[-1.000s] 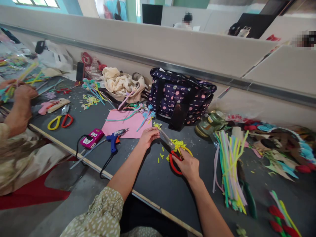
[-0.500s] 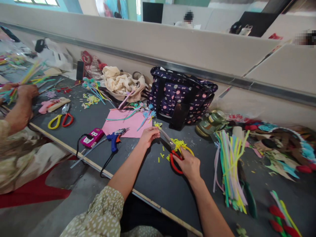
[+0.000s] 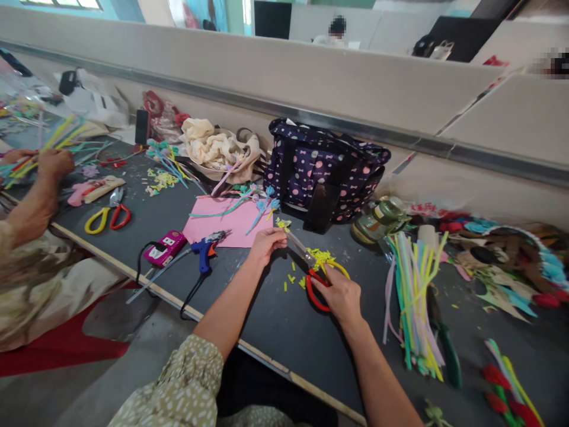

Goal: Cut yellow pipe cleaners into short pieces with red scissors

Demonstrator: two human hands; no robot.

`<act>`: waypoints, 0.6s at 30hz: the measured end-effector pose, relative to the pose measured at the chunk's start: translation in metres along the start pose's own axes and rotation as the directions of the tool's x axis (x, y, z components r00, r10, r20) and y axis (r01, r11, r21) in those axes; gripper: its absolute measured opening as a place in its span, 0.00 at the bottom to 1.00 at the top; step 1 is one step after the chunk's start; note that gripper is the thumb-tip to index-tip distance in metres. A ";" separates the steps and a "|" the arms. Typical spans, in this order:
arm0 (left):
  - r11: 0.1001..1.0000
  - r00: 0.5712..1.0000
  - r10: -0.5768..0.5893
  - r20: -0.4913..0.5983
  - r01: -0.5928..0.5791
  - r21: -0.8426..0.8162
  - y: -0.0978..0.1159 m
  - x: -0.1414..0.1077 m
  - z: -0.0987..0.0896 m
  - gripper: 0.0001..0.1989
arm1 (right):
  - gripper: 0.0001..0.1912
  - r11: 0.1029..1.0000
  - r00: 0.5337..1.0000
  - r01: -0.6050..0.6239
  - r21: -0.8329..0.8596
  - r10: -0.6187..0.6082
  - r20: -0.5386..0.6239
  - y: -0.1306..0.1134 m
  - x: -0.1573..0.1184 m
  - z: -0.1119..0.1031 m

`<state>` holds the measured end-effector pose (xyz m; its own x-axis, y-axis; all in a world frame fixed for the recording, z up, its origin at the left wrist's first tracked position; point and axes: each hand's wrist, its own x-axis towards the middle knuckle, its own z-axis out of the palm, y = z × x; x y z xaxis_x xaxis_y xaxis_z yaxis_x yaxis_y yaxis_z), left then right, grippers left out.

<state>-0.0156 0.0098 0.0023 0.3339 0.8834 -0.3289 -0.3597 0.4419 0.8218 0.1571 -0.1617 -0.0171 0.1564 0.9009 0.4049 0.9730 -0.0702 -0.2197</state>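
Note:
My right hand [image 3: 343,292] is closed round the red and yellow handles of a pair of scissors [image 3: 318,279], whose blades point up and left. My left hand [image 3: 268,244] is pinched near the blade tips, at a small yellow-green piece [image 3: 283,224]; how much of it lies between the fingers is hidden. Beneath the scissors and beside them, short yellow cuttings [image 3: 320,257] lie on the dark table [image 3: 275,320]. Left of my left hand are a pink sheet [image 3: 222,218] and a blue glue gun [image 3: 205,249].
A dark patterned bag [image 3: 322,172] stands behind my hands, beside a green jar [image 3: 380,220]. At right lies a bundle of pastel stems [image 3: 415,302]. At left are a pink box [image 3: 165,249], other scissors [image 3: 109,213] and another person's hand [image 3: 56,161] with stems.
My two hands and the scissors have hardly moved. At the far left, the other person's hand and the stems in it have shifted slightly.

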 end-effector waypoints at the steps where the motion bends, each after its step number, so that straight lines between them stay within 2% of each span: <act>1: 1.000 1.000 0.000 -0.002 0.000 0.003 0.001 -0.001 0.000 0.11 | 0.23 1.000 1.000 -0.004 -0.003 0.004 0.008 -0.001 0.000 -0.001; 10: 1.000 1.000 0.003 0.006 -0.003 0.005 0.003 -0.003 0.003 0.11 | 0.23 0.998 0.997 -0.066 0.007 0.065 0.045 -0.005 0.001 -0.003; 14: 1.000 1.000 0.005 0.013 -0.005 0.007 0.001 -0.001 0.001 0.12 | 0.22 0.993 0.994 -0.104 -0.056 0.106 0.039 -0.005 0.003 -0.004; 18: 0.998 0.999 0.044 0.012 -0.044 0.042 0.000 -0.001 0.001 0.12 | 0.21 0.986 0.994 -0.089 -0.141 0.097 0.050 -0.006 0.005 -0.006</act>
<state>-0.0151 0.0089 0.0030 0.3284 0.8999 -0.2870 -0.3372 0.3955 0.8543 0.1532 -0.1591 -0.0087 0.2412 0.9101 0.3369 0.9694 -0.2096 -0.1278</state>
